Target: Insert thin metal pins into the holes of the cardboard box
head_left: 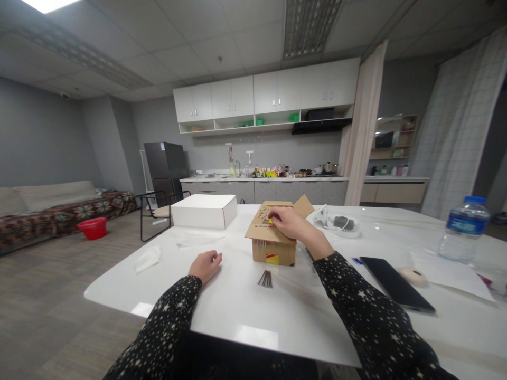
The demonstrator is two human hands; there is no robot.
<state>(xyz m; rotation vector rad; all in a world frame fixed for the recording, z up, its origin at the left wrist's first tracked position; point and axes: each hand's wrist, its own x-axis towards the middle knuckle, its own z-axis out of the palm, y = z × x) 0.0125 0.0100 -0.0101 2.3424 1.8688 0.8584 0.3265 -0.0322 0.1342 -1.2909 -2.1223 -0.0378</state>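
1. Directly below the right hand (288,221): a cardboard box (274,249), upright on the white table (237,311), with a flap jutting out over its near face.
2. Right grip: palm down over the box top, fingers bent, fingertips at or just above the cardboard beside a small red-and-yellow patch; from this view, impossible to tell whether pinching anything.
3. Around those fingertips, mostly to their left: small dark dots (262,214) across the box top, too small to tell as heads or holes. Below the flap's near edge: thin metal shafts (259,245), pointing down.
4. Nearer than the right grip, in front of the box: a small bunch of long dark fasteners (265,279), lying on the table.
5. Left of the bunch: the left hand (206,266), resting on the table, fingers loosely curled; palm hidden, so hard to tell whether clenched on something.
6. Beyond the left hand: a closed white box (198,212). To its left: crumpled white tissue (148,258).
7. Right of the right grip: a black phone (397,283), then a round beige object (413,275) on white paper (451,274), and farther out a blue-capped bottle (463,230).
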